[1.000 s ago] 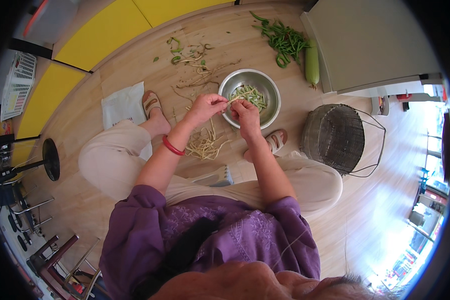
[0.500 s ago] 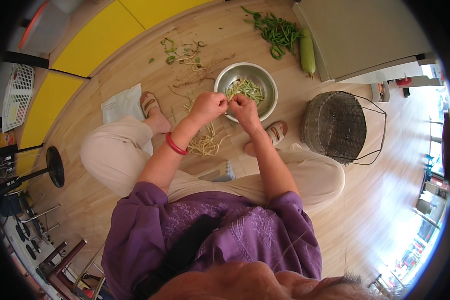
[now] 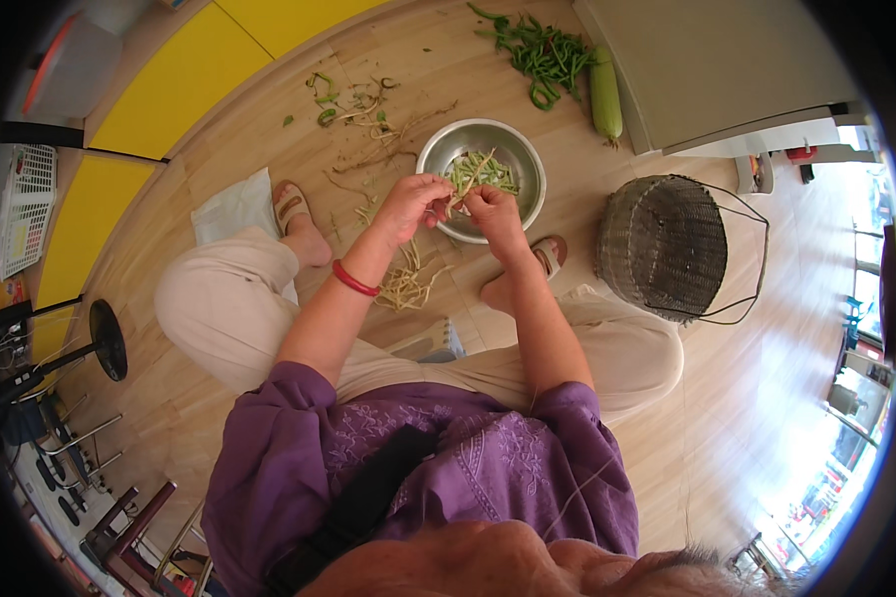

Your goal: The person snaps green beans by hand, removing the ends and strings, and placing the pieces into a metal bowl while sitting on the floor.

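Observation:
My left hand and my right hand are close together over the near edge of a metal bowl. Between them are a few pale long beans, pinched in my right fingers and slanting up over the bowl. The left fingers are curled round the lower part of the beans, partly hidden from view. Short pieces of green bean lie inside the bowl. Just below my hands, a loose heap of uncut pale long beans rests on the wooden floor.
Green peppers and a long pale-green gourd lie beside a cabinet at the far right. A woven basket with a wire handle stands right of my foot. Plant scraps are scattered beyond; a white bag lies left.
My hands have moved slightly apart from their close pinch. Pale beans now show standing up between them over the bowl. The whole view has shifted a little.

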A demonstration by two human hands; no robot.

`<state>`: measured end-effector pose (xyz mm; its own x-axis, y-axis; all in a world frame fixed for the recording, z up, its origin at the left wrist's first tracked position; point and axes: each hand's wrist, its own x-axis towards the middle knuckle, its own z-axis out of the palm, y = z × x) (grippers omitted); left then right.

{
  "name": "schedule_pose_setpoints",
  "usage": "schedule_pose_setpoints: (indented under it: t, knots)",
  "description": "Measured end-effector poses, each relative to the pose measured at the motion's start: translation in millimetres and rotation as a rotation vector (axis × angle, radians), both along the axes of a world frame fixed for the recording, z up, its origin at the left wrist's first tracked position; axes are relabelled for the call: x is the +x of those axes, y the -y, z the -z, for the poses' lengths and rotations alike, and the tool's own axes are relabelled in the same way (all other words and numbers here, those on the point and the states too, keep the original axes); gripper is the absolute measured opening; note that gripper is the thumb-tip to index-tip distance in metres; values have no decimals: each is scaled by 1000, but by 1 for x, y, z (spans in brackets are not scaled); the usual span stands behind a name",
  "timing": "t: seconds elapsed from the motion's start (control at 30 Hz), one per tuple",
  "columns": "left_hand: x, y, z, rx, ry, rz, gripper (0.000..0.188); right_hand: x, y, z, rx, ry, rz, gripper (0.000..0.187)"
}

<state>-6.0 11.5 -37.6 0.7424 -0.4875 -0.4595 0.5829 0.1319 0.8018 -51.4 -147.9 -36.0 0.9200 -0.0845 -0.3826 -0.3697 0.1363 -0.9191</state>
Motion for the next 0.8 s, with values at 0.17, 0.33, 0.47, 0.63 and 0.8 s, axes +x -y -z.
schedule_pose_setpoints:
  t: [0.17,0.33,0.47,0.63,0.8]
  knots:
    - [-1,8,-8,246,175,70,13,0,-2,-3,-475,145,-58,17]
    - [2,9,-4,328,219,75,12,-1,-2,-5,-417,145,-49,17]
    - [2,13,-6,361,277,93,12,-2,1,-2,-407,166,-55,17]
    - [2,14,-8,327,321,119,11,-1,3,-6,-471,182,-87,17]
    - [1,17,-12,334,292,161,11,-1,0,-6,-523,161,-113,16]
